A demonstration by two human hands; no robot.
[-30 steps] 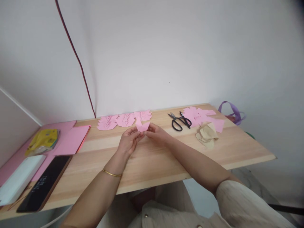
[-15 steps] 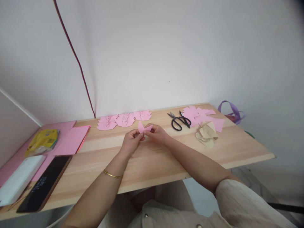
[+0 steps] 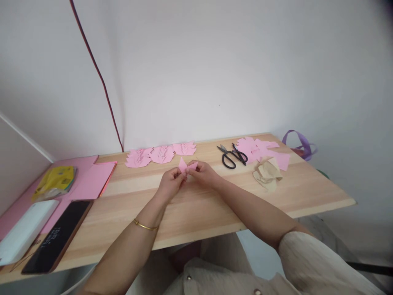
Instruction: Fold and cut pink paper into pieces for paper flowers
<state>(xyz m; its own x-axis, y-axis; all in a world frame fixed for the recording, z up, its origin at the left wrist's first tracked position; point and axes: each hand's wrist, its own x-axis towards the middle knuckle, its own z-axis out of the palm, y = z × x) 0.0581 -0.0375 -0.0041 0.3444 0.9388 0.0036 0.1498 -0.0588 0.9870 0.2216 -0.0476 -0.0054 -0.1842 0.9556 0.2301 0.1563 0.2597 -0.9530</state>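
Observation:
Both hands meet over the middle of the wooden table (image 3: 215,213), pinching one small folded pink paper piece (image 3: 186,165). My left hand (image 3: 170,183) grips its left side, with a gold bangle on that wrist. My right hand (image 3: 204,173) grips its right side. Two pointed tips of the paper stick up above the fingers. Behind the hands, a row of three finished pink cut-paper shapes (image 3: 161,154) lies near the wall.
Black scissors (image 3: 232,155) lie to the right, beside loose pink paper squares (image 3: 260,149) and a beige crumpled piece (image 3: 267,174). A purple ribbon (image 3: 299,143) sits at the far right. On the left lie pink sheets (image 3: 93,180), a yellow packet (image 3: 54,180), a phone (image 3: 58,235) and a white box (image 3: 23,231).
The pink piece has been folded narrower, and both hands have drawn closer together on it. The hands have stayed in nearly the same spot for the last half second.

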